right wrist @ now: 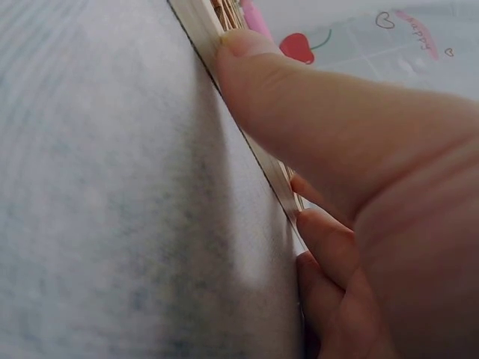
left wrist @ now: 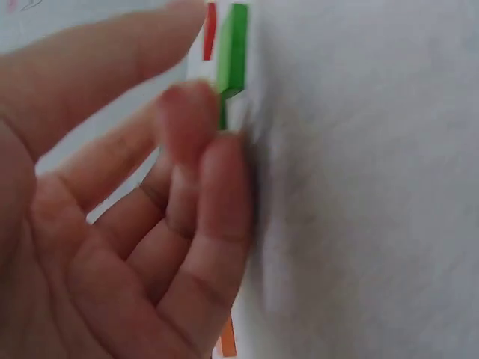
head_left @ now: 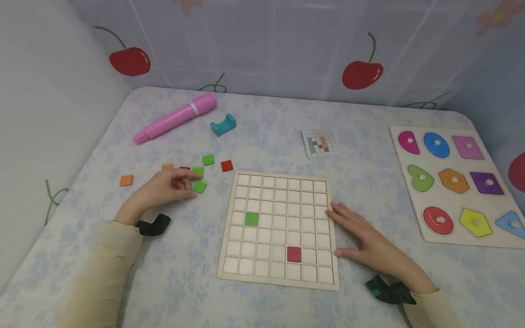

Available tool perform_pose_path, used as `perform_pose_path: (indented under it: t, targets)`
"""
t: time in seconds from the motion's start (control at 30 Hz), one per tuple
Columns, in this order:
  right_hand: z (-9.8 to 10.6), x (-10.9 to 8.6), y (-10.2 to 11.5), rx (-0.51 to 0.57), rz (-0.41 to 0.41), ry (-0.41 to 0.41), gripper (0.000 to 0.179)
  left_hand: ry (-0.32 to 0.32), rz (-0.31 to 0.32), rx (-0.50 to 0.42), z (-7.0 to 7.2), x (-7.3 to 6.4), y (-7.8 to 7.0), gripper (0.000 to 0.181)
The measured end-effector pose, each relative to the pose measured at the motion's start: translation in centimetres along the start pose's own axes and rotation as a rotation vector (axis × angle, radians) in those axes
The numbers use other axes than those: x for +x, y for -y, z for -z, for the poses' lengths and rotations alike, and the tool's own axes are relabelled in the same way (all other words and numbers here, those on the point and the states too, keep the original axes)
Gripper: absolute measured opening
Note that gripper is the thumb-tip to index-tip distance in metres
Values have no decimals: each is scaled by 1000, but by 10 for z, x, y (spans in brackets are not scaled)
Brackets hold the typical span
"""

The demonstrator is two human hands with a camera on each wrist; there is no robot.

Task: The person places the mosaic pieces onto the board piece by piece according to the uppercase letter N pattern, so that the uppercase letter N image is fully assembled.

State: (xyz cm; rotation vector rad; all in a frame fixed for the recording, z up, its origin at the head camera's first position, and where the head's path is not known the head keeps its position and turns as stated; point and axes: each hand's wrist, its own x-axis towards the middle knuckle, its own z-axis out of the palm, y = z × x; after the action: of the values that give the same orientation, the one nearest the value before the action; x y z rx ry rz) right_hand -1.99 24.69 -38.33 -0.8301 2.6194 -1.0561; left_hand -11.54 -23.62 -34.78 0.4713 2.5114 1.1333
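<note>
My left hand (head_left: 166,187) is at the loose tiles, with a green tile (head_left: 199,187) just beyond its thumb and index finger. Another green tile (head_left: 198,171) lies by the index fingertip. The left wrist view has a green tile (left wrist: 234,48) past the fingertips and no tile between thumb and index finger. My right hand (head_left: 369,239) rests its fingertips and thumb on the right edge of a wooden grid board (head_left: 279,285). One green tile (head_left: 252,219) and one red tile (head_left: 294,254) sit in the board's cells.
A red tile (head_left: 227,166), a green tile (head_left: 208,160) and an orange tile (head_left: 126,180) lie around the left hand. Behind are a pink toy microphone (head_left: 174,119), a teal stand (head_left: 223,125) and a pattern card (head_left: 320,143). A knobbed shape puzzle (head_left: 434,150) lies at right.
</note>
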Motion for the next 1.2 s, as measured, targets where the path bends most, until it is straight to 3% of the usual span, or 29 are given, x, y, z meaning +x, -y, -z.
perform_pose_path:
  t: [0.13, 0.23, 0.6, 0.83, 0.93, 1.07, 1.2]
  targets:
    - [-1, 1, 0, -3, -2, 9, 81, -54, -1, 99, -7, 1, 1, 32]
    - [-1, 1, -1, -6, 4, 11, 81, -81, 6, 115, -10, 1, 0, 28]
    - [0, -4, -1, -9, -30, 16, 82, -122, -11, 76, -18, -1, 0, 20]
    - [0, -2, -2, -14, -7, 4, 82, -154, -41, -12, -23, 2, -12, 13]
    - [-1, -2, -1, -4, -12, 12, 81, -122, -95, -90, -27, 7, -24, 11]
    - [-2, -2, -2, -1, -27, 15, 82, -25, -171, -180, -40, 20, -44, 11]
    - [-2, -2, -2, -1, -24, 8, 82, 68, -211, -203, -58, 34, -56, 11]
